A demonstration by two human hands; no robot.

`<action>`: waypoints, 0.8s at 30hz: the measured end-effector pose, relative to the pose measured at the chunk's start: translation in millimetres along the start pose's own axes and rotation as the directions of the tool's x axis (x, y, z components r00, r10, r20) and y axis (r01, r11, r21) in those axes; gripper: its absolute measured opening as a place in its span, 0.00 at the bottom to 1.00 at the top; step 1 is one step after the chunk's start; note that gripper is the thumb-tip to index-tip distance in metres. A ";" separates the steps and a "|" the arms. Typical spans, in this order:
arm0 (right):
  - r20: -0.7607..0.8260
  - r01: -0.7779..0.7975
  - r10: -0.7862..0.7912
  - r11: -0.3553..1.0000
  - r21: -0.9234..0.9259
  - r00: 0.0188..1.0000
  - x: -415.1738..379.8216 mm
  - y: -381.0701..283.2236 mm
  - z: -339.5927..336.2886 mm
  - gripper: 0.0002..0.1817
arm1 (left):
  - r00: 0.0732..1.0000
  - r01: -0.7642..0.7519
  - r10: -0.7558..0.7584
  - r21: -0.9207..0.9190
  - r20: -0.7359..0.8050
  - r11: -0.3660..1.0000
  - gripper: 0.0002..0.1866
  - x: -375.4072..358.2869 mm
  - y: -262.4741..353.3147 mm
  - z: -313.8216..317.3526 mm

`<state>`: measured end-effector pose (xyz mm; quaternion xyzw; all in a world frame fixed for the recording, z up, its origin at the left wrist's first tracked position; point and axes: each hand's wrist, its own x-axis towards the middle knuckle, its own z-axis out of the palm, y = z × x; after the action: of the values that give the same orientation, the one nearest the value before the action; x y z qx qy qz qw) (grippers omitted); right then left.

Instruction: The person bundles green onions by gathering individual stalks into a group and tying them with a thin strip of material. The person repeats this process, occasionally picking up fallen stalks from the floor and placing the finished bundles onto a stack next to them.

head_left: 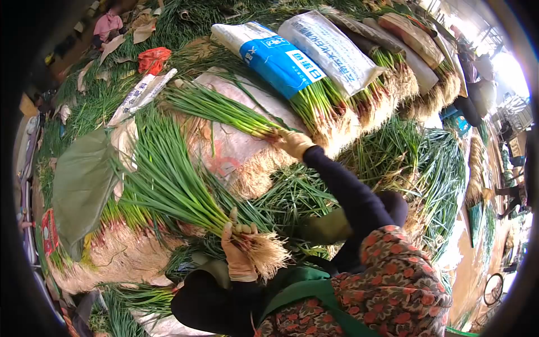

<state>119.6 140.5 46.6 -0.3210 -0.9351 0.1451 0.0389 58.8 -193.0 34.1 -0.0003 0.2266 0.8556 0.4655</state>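
While its white roots fan out below the fist, a bunch of green onions [185, 191] is held near the bottom of the view by the left hand [238, 255], gloved in tan; the fingers are curled shut round the stalks just above the roots, and the long green leaves spread up and to the left over the heap. Further up, a second bunch of green onions [224, 109] lies across a pale sack [224, 149], leaves pointing to the upper left. The right hand [293, 142], also gloved, reaches out at the end of a dark sleeve [348, 194] and closes on the root end of that second bunch, fingers wrapped about it; how tightly it grips cannot be told.

Just behind the right hand stand wrapped bundles [314, 62] of onions, side by side, bound in blue-and-white and white printed sacking, their roots facing the person. More bundles run on to the upper right. Loose onions [426, 163] lie in a pile at the right, well apart from the left hand. A green sheet [81, 188] lies folded at the left, beside more root ends. A flowered garment [393, 281] and green apron strap [303, 283] fill the lower edge.
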 end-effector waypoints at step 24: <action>0.530 -0.521 -0.289 0.114 0.846 0.797 -90.0 -117.7 74.1 0.18 | 0.980 0.186 -0.200 -0.312 -0.012 0.931 0.18 -17.0 -1.9 14.5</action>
<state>109.2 -21.2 12.5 -0.2282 -0.5249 0.8178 -0.0607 73.0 -200.1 49.9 -0.1141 0.0985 0.8303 0.5365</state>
